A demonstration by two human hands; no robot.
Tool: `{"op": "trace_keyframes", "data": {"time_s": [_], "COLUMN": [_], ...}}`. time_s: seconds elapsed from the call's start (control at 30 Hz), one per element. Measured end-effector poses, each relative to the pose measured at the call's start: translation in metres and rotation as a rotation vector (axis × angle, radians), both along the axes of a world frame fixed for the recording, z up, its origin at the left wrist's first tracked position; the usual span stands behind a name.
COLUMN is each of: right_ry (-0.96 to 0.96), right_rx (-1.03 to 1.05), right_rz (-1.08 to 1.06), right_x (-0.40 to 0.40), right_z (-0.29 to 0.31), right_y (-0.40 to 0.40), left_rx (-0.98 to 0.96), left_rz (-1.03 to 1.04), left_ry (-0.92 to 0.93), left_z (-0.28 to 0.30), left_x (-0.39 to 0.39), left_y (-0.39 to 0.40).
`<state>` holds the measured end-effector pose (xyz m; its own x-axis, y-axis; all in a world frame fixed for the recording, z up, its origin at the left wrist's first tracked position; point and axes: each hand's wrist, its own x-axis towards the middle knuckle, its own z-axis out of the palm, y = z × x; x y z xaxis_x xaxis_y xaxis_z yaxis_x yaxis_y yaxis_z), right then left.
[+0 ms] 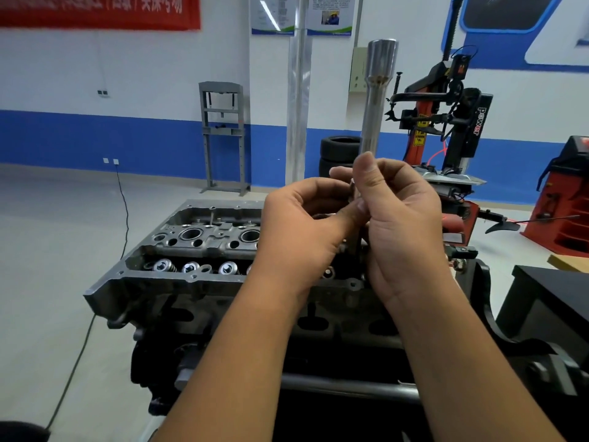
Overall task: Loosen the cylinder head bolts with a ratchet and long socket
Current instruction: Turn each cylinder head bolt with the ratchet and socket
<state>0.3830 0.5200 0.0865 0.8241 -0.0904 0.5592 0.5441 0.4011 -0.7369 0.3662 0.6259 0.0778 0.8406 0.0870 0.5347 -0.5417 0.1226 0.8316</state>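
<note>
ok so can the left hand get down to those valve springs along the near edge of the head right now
Probably not yet. The left hand is pinching the base of the long socket together with the right hand. The valve springs themselves lie uncovered below it.

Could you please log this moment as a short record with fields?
tool: long socket, upright, wide end up
right hand: fingers pinch the socket's lower end
left hand: fingers curled at the socket's base; what they hold is hidden
ratchet: not clearly visible
cylinder head: below the hands, valve springs exposed
socket on a bolt: no
</note>
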Motion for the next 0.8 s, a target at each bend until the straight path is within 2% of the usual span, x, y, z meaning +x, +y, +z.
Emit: {"op": "trace_keyframes", "data": {"time_s": [0.1, 0.17, 0.4, 0.6, 0.8], "right_ry": [-0.015, 0.003, -0.011, -0.006, 0.02], "right_rx": [-0.034, -0.062, -0.037, -0.067, -0.039], "right_rz": [-0.037, -0.022, 0.032, 0.014, 0.002], "right_x": [0.0007, 0.0008, -0.0004, 0.003, 0.0018], "right_z": [0.0001, 0.0, -0.0003, -0.0021, -0.0007], "right_y": [-0.0001, 0.0002, -0.0004, -0.0002, -0.0005], "left_rx": [0.086, 0.07, 0.037, 0.079, 0.046], "left_rz": [-0.13, -0.147, 0.074, -0.131, 0.169], "left_ry": [-0.009, -0.017, -0.048, -0.074, -0.074], "left_z": [0.0012, 0.0018, -0.0025, -0.0031, -0.0074], "left_x": [-0.0031, -0.0052, -0.0019, -0.0028, 0.0033], "left_y": [0.0, -0.001, -0.0026, 0.0002, -0.0026]}}
